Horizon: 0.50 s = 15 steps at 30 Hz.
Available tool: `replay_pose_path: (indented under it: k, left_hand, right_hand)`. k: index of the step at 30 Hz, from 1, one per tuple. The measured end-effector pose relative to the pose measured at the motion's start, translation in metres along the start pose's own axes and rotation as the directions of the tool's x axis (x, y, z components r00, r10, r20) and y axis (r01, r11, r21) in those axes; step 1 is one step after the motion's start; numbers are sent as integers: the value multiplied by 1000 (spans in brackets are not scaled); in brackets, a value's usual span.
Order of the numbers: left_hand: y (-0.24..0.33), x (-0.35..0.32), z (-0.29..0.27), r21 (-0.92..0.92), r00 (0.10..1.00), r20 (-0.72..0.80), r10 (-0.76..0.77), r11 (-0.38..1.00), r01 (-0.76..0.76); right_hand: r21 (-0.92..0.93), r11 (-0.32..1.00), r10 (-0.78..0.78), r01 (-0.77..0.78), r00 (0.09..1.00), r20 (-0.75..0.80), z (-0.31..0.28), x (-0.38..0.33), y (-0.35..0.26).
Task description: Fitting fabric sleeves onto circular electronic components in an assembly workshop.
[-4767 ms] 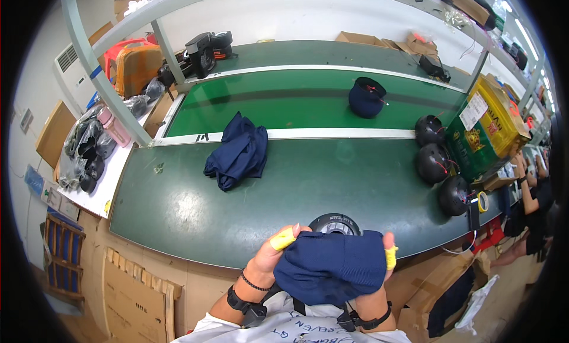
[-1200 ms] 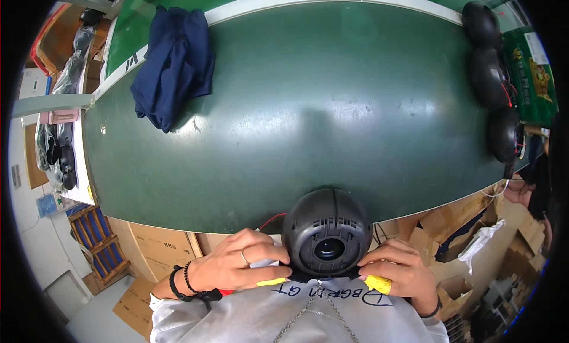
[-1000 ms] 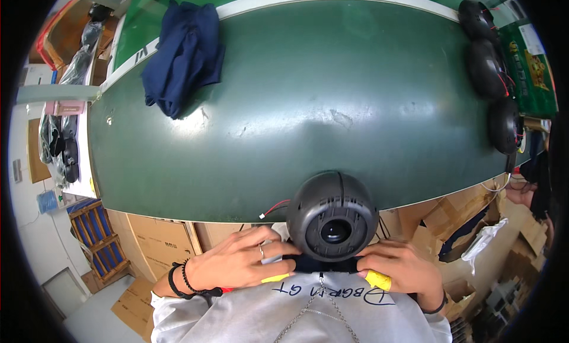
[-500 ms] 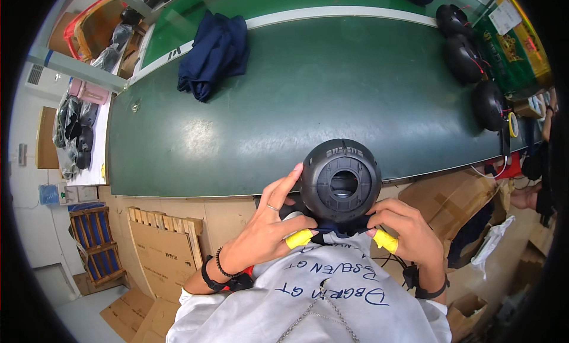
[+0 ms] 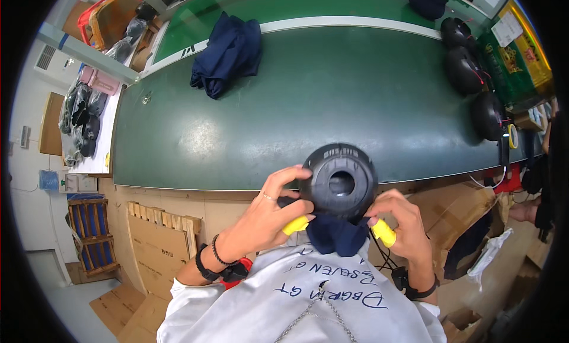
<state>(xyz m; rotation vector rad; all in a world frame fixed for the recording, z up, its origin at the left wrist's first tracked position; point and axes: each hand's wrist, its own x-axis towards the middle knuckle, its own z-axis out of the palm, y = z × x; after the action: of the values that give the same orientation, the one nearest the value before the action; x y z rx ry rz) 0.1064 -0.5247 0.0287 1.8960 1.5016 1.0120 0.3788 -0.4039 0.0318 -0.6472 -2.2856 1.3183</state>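
A round black plastic housing with a hole through its ringed middle stands in front of me at the near edge of the workbench. Dark navy cloth hangs below it, against my shirt. My left hand pinches the cloth's left edge between thumb and forefinger, while another fingertip touches the housing's side. At the cloth's right edge, my right hand pinches it close under the housing. Yellow tape wraps both thumbs. What supports the housing from below is hidden.
The green workbench bears a crumpled navy cloth bundle at the far left. Several black round housings line its right end, beside a green and yellow box. A wooden pallet with cardboard stands at lower left.
The navy cloth now hangs lower and wider below the housing. The housing has shifted slightly left and its front looks blurred. Both hands stay at the cloth's edges.
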Motion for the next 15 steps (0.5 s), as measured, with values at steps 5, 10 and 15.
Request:
replay_pose_path:
  k: [5, 10, 15]
  left_hand:
    - [-3, 7, -1, 11, 999, 35, 2, 1000, -3]
    - [-8, 3, -11, 5, 989, 142, 39, 999, -40]
    - [-7, -1, -13, -56, 985, 167, 39, 998, -30]
  right_hand:
    - [-12, 1000, -21, 21, 1000, 18, -7, 4, -2]
    - [-39, 998, -47, 53, 991, 122, -13, 0, -3]
    - [-10, 999, -30, 32, 988, 151, -8, -5, -2]
